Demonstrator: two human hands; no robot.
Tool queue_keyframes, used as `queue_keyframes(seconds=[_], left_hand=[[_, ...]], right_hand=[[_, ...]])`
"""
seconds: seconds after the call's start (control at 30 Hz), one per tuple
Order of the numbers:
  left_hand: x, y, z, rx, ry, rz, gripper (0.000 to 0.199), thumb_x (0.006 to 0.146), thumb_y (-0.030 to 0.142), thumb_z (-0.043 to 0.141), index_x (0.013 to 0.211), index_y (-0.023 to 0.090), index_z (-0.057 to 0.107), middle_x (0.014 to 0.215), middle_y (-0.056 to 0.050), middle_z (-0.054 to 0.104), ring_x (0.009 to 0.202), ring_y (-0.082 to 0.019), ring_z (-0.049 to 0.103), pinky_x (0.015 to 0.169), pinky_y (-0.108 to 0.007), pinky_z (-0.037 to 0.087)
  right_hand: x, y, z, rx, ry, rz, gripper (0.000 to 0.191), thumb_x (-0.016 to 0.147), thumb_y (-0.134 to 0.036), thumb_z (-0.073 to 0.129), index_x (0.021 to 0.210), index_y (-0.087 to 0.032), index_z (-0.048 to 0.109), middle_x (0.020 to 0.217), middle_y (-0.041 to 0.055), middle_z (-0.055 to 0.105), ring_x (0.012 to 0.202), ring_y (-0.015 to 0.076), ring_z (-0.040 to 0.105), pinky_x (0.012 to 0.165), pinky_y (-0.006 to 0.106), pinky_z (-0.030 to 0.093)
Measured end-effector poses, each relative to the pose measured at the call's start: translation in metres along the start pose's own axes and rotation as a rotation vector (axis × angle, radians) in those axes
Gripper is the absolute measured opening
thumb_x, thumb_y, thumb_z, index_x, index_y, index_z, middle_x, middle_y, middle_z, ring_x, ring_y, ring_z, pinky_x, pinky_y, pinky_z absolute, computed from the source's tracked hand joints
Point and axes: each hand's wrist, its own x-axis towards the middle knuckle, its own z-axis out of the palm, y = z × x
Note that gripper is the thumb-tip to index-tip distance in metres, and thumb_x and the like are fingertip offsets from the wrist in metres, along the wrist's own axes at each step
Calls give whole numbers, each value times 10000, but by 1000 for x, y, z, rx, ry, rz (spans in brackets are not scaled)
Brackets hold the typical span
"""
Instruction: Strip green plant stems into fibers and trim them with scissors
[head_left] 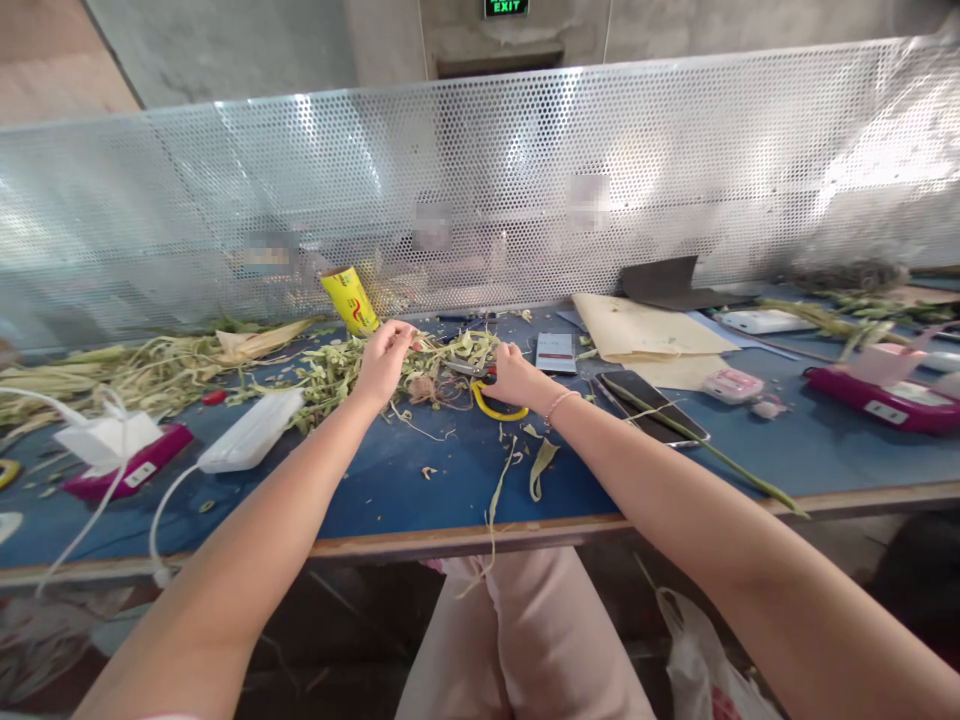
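Both of my hands reach over the blue table (427,485). My left hand (386,358) has its fingers pinched together at the edge of a heap of pale green plant scraps (330,375); what lies between the fingertips is too small to make out. To its right, my right hand (516,378) is closed beside scissors with a yellow handle (501,408). Its fingers cover part of the scissors, and whether they grip them is unclear. Thin leafy stems (465,347) lie between the two hands. A curled leaf strip (541,468) rests nearer the table's front edge.
Behind the hands stand a yellow can (350,300) and a perforated metal screen (480,180). A white power bank (253,430) and purple power strip (135,465) are left; a phone (652,408), long stem (720,455) and paper envelope (637,330) are right.
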Motion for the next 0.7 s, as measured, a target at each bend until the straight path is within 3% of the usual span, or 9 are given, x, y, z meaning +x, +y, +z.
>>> queue_keyframes(seconds=[0.1,0.2,0.4,0.53,0.7], left_hand=[[-2,2,1,31,-30,33,228,781,409,451,770,194,527,634,3,548,567,-119,477,557,-243,363],[-5,4,-1,141,-61,97,241,802,407,414,831,199,532,679,-13,578,598,-134,495,591,-260,382],[-6,6,-8,492,78,342,262,804,371,413,931,198,563,904,-71,615,842,-196,526,822,-344,371],[-5,4,-14,595,76,398,317,815,356,393,1037,200,557,959,-75,625,921,-221,512,861,-369,341],[-4,-2,-17,642,70,400,392,820,383,381,1130,201,537,1012,-84,619,972,-244,499,869,-385,326]], right_hand=[[0,0,2,-32,-44,-62,350,666,-276,578,949,-102,465,1025,208,513,922,295,522,729,384,451],[-1,-3,1,-63,4,-94,319,676,-262,546,945,-103,480,996,215,538,915,317,524,711,408,447],[-1,-4,-1,-74,31,-38,389,692,-325,534,994,-83,488,991,220,563,876,295,575,701,355,454],[4,2,-2,-83,22,-42,393,707,-342,527,1022,-111,483,889,165,622,815,262,602,656,320,449],[3,6,-10,-112,195,-129,497,749,-376,494,1167,-125,401,976,164,605,901,280,573,709,343,425]])
